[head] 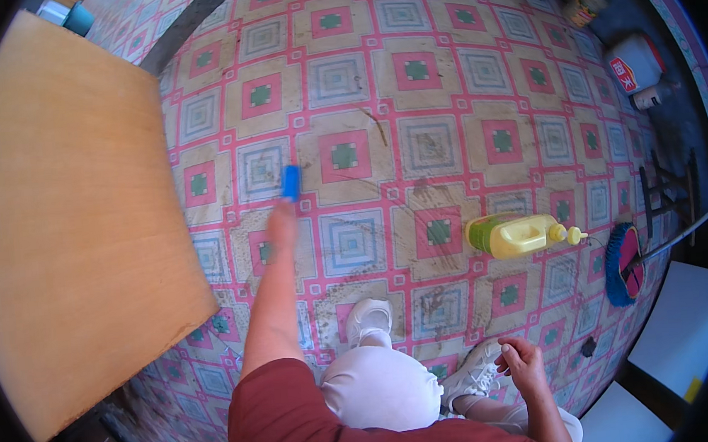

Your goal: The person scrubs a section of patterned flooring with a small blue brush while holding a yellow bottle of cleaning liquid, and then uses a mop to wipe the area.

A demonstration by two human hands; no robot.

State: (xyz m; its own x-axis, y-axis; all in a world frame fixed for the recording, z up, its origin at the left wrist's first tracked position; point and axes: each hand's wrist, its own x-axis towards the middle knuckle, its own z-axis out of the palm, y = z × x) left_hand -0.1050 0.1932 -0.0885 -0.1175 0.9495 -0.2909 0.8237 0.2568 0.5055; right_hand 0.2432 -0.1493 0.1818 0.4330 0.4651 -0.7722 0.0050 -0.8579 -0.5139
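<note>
My left hand (282, 225) is stretched forward over the patterned floor covering (351, 246), blurred, with a small blue object (290, 183) in its grip. Blur keeps me from telling whether that object is a brush or something else. My right hand (521, 360) hangs near my right knee, fingers loosely curled and thumb apart, holding nothing. Brown smears and scuffs mark the floor covering ahead of my white shoes (371, 318). To the right is a yellow plastic jug (517, 236) with a handle, a green label and a pump-like top; I cannot tell whether it stands or lies.
A wooden tabletop (80, 230) fills the left side. Along the right stand a blue-fringed mop (622, 265), a dark small stool or rack (669, 190), a white jug (636, 65) and a glass jar (587, 3). White panels (680, 326) edge the lower right.
</note>
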